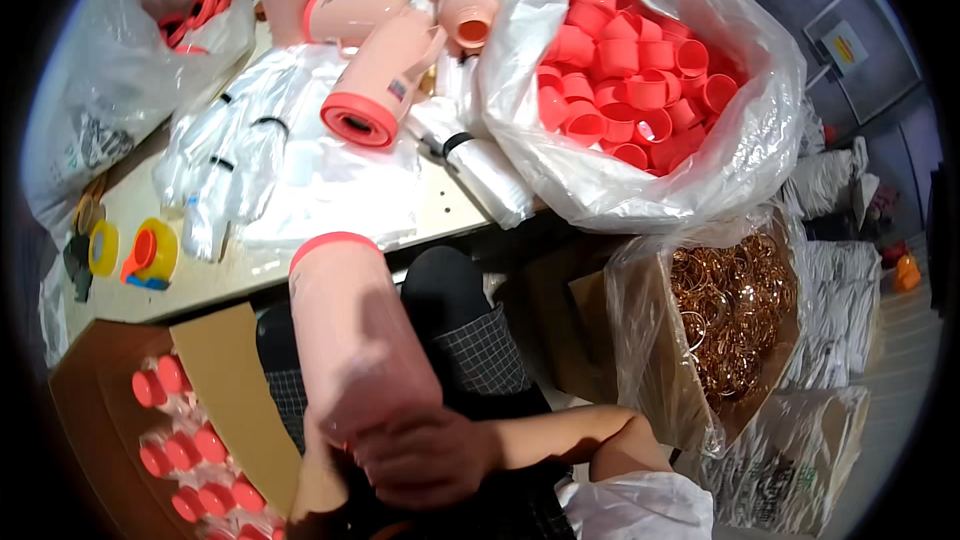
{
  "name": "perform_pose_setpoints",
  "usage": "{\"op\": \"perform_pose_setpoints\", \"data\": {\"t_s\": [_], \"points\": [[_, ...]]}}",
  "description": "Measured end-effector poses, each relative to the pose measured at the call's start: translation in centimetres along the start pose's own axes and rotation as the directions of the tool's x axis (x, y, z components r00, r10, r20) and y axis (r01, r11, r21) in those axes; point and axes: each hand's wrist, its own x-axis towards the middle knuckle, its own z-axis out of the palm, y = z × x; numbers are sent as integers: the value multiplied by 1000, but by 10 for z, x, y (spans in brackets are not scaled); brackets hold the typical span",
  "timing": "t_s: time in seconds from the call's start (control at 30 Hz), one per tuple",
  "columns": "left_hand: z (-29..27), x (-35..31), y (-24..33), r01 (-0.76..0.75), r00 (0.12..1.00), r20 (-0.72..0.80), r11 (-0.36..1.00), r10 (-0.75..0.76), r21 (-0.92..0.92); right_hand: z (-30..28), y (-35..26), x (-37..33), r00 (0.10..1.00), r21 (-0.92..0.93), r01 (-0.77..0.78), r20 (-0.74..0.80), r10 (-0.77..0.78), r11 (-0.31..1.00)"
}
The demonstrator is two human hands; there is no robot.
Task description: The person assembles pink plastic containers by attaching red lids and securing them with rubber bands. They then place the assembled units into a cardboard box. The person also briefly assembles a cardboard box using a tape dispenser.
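Note:
A large pink vacuum flask (360, 340) lies tilted over my lap, its red-rimmed base pointing away from me. My right hand (425, 455) is closed round its near end, the fingers partly blurred and in shadow. From the lower left, my left hand (322, 455) holds the same end; the flask and my right hand hide most of its fingers. Beyond, on the table, another pink flask with a handle (385, 75) lies with its red base toward me. More pink flasks stand or lie behind it, among them an upright one (287, 0) and an open-mouthed one (468, 5).
Clear plastic sleeves (330, 170) cover part of the table (130, 285). At right are a bag (640, 205) of red cups and a lined box (640, 310) of copper-coloured rings. Tape rolls (103, 247) lie at left, above a carton (225, 360) of red-capped items. Another bag (90, 70) stands far left.

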Motion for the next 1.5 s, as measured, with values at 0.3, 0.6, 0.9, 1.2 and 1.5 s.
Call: {"op": "perform_pose_setpoints", "data": {"t_s": [0.3,0.6,0.9,1.2,1.5], "points": [[-25,29,-22,0,998,-59,995,-6,-99,-214,270,-16,574,-525,-818,-731,369,235],[9,43,3,-255,954,-220,941,206,-224,-224,363,-75,252,-527,-815,-696,672,-240],[1,72,20,-276,958,-160,914,237,-297,-244,362,-96,213,-276,-961,-751,625,-4],[11,65,27,-442,879,-293,873,375,-208,-190,294,-38,524,-436,-829,-824,214,351],[-5,29,55,-581,720,-263,765,642,278,26,92,-87,71,682,-701,360,930,-210]]}}
